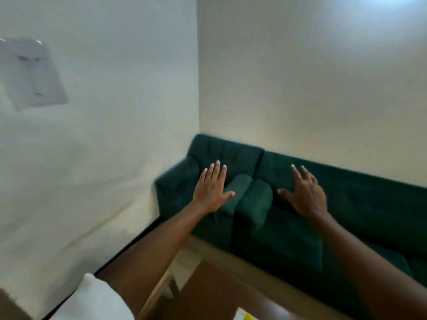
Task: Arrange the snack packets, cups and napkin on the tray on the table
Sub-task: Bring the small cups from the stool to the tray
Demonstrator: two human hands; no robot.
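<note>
Fingers point(213, 172) of both hands point(211, 189) spread, holding nothing; table point(208, 294) far below them, tray unseen, so a blind reach could knock things.

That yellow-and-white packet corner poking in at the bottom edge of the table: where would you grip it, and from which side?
Only a corner of the packet shows, lying on the brown table; the rest is out of frame. Likely pinch that exposed corner from above. Both the left hand and the right hand are open, held out in the air, empty.
</note>
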